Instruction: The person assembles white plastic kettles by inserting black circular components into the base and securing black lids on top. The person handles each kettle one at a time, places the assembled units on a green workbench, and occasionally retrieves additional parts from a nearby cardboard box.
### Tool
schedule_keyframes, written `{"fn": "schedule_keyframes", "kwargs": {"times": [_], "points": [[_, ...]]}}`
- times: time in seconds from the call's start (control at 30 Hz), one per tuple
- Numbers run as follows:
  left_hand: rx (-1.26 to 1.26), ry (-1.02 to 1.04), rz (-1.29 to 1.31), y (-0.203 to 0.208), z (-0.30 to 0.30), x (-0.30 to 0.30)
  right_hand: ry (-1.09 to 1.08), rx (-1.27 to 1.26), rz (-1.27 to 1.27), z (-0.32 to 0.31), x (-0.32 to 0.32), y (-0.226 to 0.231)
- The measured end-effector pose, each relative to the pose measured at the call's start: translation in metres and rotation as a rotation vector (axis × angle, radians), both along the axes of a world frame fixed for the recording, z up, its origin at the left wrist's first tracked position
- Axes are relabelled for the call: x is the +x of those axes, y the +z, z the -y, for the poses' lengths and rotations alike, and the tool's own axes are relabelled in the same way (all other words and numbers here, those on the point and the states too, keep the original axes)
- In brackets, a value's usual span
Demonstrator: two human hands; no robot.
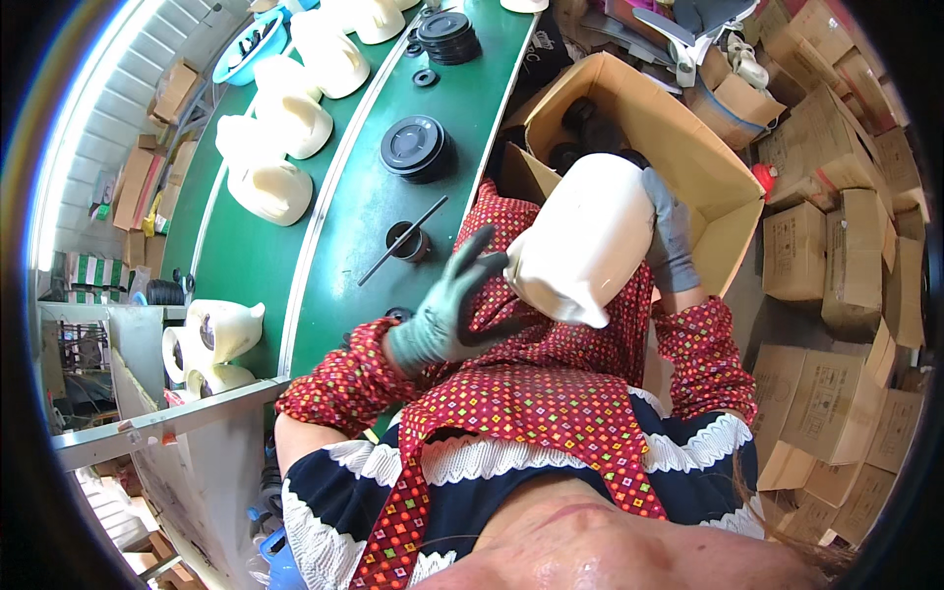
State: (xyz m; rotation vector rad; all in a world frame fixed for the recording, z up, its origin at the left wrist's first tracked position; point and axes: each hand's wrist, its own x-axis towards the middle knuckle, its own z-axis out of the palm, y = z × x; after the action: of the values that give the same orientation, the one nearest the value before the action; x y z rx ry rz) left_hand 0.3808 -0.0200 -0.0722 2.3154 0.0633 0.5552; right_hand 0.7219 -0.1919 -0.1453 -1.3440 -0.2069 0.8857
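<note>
A glossy white kettle body (590,231) with a pointed spout is tilted over my lap, its spout toward me. My right hand (672,236), in a grey glove, grips its far right side; part of the fingers is hidden behind it. My left hand (447,310), in a pale green glove with dark fingers, is just left of the kettle body. Its fingers are spread and hold nothing. On the green table left of my left hand stands a small dark cup (408,243) with a thin black stick (403,241) lying across its top.
Stacked black discs (415,146) and a second stack (448,37) stand on the green table (344,265). Several cream kettle bodies (270,184) line its left side. An open cardboard box (688,128) with dark parts sits beyond the kettle body. Cartons (816,403) pile up at right.
</note>
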Motion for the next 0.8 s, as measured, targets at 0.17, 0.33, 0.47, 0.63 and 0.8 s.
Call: {"fn": "schedule_keyframes", "kwargs": {"times": [0.17,0.33,0.47,0.63,0.8], "points": [[0.385,0.601,-0.719,-0.045,-0.089,-0.055,0.287,-0.04,0.877,-0.006,-0.03,0.017],[0.356,0.552,-1.349,-0.058,-0.133,-0.08,0.473,-0.084,1.121,-0.027,-0.095,0.057],[0.011,0.594,-0.921,-0.072,-0.127,-0.103,0.435,-0.112,1.198,-0.013,-0.101,0.073],[-0.468,0.535,-0.511,0.0,-0.076,-0.08,0.658,0.02,1.074,0.01,-0.089,0.119],[-0.403,0.359,-0.487,0.104,-0.029,-0.01,0.342,0.398,1.517,-0.017,-0.057,0.161]]}}
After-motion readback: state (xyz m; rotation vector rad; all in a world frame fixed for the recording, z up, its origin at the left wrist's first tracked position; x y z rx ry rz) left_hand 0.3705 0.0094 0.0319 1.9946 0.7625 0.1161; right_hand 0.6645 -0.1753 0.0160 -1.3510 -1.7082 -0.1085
